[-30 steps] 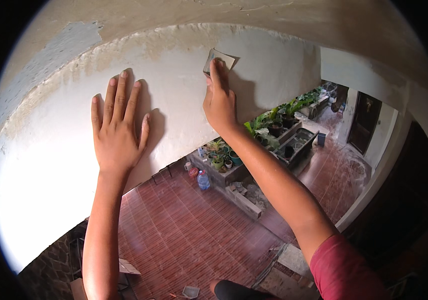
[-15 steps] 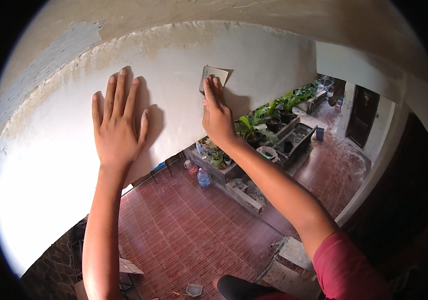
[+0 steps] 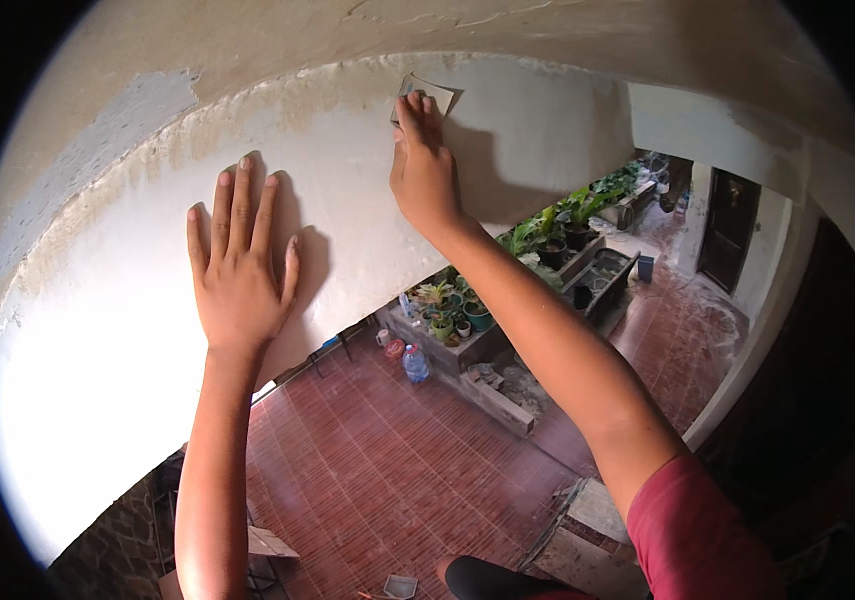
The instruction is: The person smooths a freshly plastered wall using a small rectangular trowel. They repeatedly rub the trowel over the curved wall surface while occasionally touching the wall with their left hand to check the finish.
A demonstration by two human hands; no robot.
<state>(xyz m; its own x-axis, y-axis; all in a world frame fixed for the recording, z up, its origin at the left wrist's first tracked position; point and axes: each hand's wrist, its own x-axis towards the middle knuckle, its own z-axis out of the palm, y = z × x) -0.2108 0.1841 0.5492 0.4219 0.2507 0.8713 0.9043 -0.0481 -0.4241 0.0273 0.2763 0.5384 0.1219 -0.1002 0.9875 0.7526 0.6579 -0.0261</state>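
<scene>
A white plastered wall face point(image 3: 348, 215) runs across the view, with brownish stains along its upper edge under the ceiling point(image 3: 278, 35). My left hand point(image 3: 242, 275) lies flat on it, fingers stretched upward and thumb apart, holding nothing. Higher and to the right, my right hand point(image 3: 426, 165) presses a folded piece of sandpaper point(image 3: 431, 92) to the wall close to that upper edge. Its fingertips lie over the paper, whose pale corner sticks out to the right. The hand hides the paper's lower part.
Far below is a red tiled floor point(image 3: 378, 460). A blue-tinted water bottle point(image 3: 416, 364) stands by a raised planter with potted plants point(image 3: 443, 310). A dark door point(image 3: 729, 230) is at the far right. A small grey tray point(image 3: 401, 586) lies near the bottom edge.
My right hand has slid the sandpaper up the wall toward its upper edge. My left hand stays flat on the wall. The view has shifted slightly.
</scene>
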